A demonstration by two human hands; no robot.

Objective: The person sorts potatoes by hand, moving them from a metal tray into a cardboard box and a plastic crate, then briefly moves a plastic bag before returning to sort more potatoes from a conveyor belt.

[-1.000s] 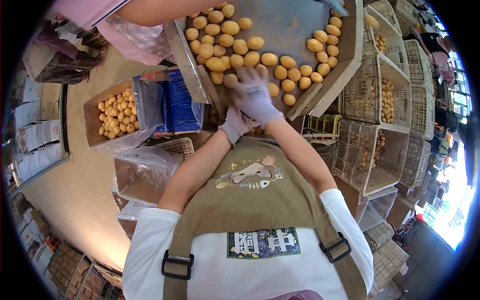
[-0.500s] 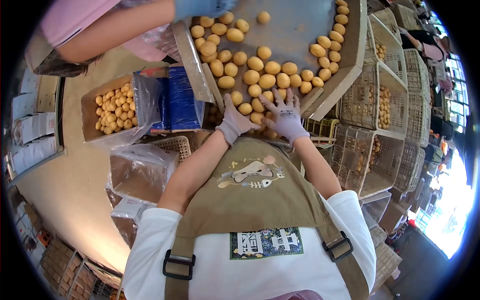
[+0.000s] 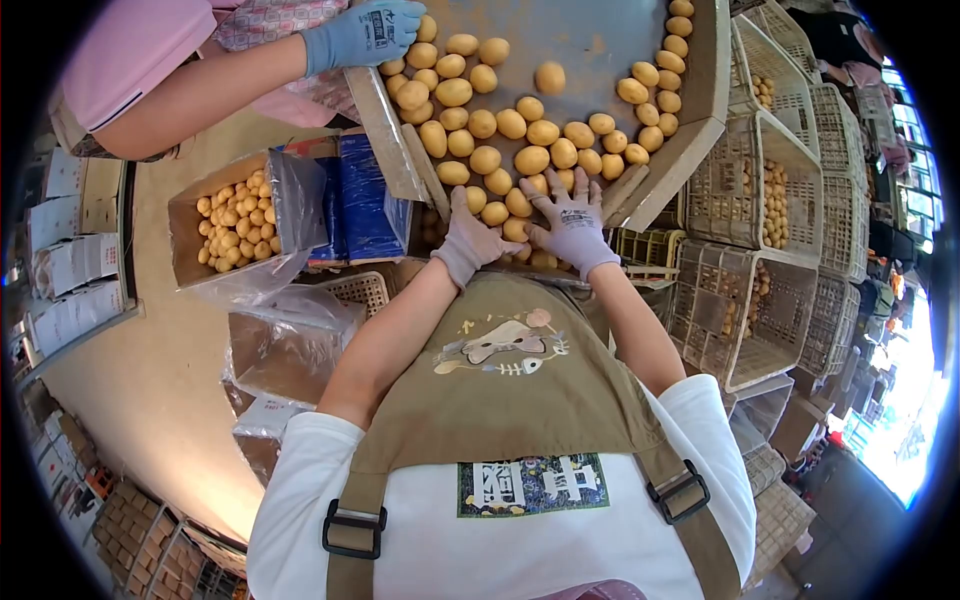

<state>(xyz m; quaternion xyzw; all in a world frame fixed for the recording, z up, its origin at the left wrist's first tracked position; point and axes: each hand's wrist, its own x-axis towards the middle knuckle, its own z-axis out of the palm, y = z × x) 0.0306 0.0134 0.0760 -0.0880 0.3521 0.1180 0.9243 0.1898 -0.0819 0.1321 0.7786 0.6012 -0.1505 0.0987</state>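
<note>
Smooth yellow-tan, potato-like pieces of produce lie spread over a metal sorting tray and crowd toward its narrow mouth. My left hand, in a pale lilac work glove, rests at the left of this mouth with its thumb and fingers apart beside the produce. On the other side, my right hand, gloved alike, reaches over the nearest pieces with its fingers spread. Several pieces sit between the two hands. Neither hand is closed around a piece, and what lies under the palms is partly hidden.
A co-worker's blue-gloved hand is at the tray's far left edge. Wooden side boards border the tray. At left stands a lined carton of the same produce, beside an open carton. Plastic crates are stacked at right.
The co-worker's hand has drawn back left from over the tray. Several pieces have rolled nearer the mouth, one still blurred in the middle. My hands stay nearly in place.
</note>
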